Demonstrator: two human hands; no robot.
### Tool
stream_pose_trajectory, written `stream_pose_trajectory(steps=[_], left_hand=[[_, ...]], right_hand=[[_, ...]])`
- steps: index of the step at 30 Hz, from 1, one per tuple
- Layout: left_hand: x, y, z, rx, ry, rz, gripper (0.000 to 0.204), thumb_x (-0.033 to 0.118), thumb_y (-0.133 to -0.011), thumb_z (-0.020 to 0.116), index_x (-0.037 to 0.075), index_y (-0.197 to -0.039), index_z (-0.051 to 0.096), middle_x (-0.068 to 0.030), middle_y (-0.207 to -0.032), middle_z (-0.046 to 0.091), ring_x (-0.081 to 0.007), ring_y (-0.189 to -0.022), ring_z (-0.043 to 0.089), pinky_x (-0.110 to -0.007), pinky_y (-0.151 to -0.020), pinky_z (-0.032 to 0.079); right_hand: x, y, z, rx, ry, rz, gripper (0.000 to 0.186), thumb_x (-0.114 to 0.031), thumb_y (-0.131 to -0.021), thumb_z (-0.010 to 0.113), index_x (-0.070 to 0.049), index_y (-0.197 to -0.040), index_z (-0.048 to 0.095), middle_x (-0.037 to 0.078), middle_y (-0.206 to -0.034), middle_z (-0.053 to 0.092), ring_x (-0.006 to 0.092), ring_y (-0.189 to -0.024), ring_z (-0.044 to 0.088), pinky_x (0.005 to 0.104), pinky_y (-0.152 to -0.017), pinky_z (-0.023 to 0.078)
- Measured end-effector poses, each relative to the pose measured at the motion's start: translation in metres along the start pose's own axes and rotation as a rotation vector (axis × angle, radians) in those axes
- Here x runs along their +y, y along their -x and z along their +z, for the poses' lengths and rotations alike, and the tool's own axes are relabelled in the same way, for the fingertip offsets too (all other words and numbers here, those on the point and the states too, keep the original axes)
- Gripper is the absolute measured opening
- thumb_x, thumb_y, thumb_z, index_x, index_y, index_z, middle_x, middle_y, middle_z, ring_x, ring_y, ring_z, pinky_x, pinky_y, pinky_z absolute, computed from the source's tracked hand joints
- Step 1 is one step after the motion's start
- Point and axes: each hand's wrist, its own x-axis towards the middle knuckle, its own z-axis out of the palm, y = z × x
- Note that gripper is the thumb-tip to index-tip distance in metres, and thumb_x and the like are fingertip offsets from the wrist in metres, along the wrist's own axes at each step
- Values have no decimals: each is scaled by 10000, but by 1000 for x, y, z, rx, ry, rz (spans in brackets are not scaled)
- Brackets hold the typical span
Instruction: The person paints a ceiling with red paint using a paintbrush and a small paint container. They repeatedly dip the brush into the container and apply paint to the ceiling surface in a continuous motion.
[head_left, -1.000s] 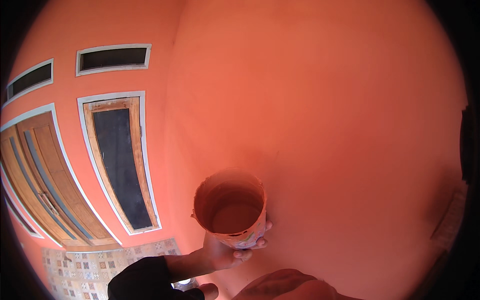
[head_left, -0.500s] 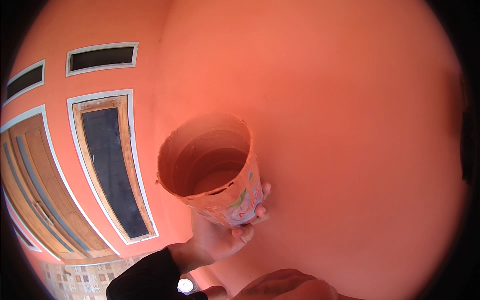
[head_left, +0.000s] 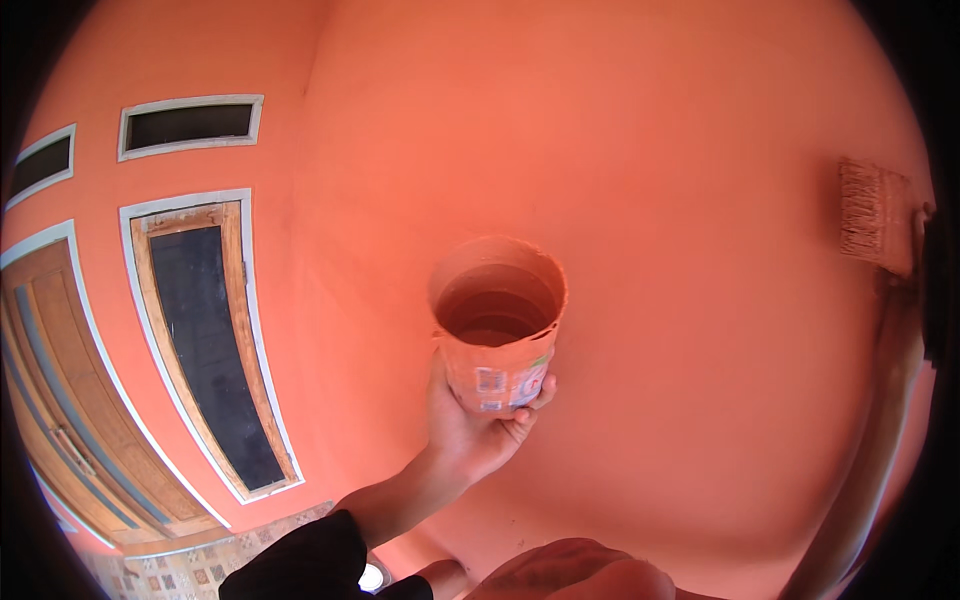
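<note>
An open plastic tub (head_left: 497, 375), smeared with orange paint around its rim, stands nearly upright in front of me with dark orange liquid inside. My left hand (head_left: 480, 430) is wrapped round its lower side, fingers showing at the right, arm in a black sleeve. Far to the right, a wide paintbrush (head_left: 862, 210) lies against the orange wall (head_left: 680, 300), its bristles thick with orange paint. My bare right arm rises to it, and my right hand (head_left: 903, 285) is closed at its handle end, dark and partly cut off by the picture's rim.
On the left are a wooden door (head_left: 75, 420), a tall white-framed window (head_left: 200, 340) and small vents (head_left: 190, 125). Patterned tiles (head_left: 200, 570) run below. A round white thing (head_left: 372, 577) and a rounded skin-toned shape (head_left: 575, 575) show at the lower edge.
The tub in my left hand has moved right and farther away from me. My right arm and the paintbrush have come into view at the right.
</note>
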Motion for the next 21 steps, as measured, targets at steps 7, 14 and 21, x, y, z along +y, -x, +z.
stream_pose_trajectory(steps=[7, 14, 21], left_hand=[[4, 7, 6, 146, -117, 32, 702, 643, -986, 467, 76, -1400, 484, -132, -1256, 592, -307, -1052, 656, -272, -602, 570], [11, -3, -24, 259, -158, 90, 716, 688, -949, 518, 131, -1398, 495, -126, -1257, 593, -307, -1045, 661, -262, -570, 547], [10, -3, -59, 335, -106, 148, 665, 644, -967, 519, 99, -1346, 558, -110, -1142, 644, -350, -962, 683, -257, -502, 551]], right_hand=[[12, -8, -27, 74, 47, 70, 306, -121, -974, 695, -39, -1247, 581, 60, -1077, 626, 115, -923, 661, 255, -676, 545], [34, 31, 51, 22, 107, 272, 308, -227, -899, 763, -73, -1117, 608, -5, -913, 624, 59, -745, 527, 224, -601, 380], [77, 100, 132, -428, -128, 527, 361, -226, -848, 788, -84, -1093, 566, -24, -854, 590, 69, -707, 529, 235, -537, 358]])
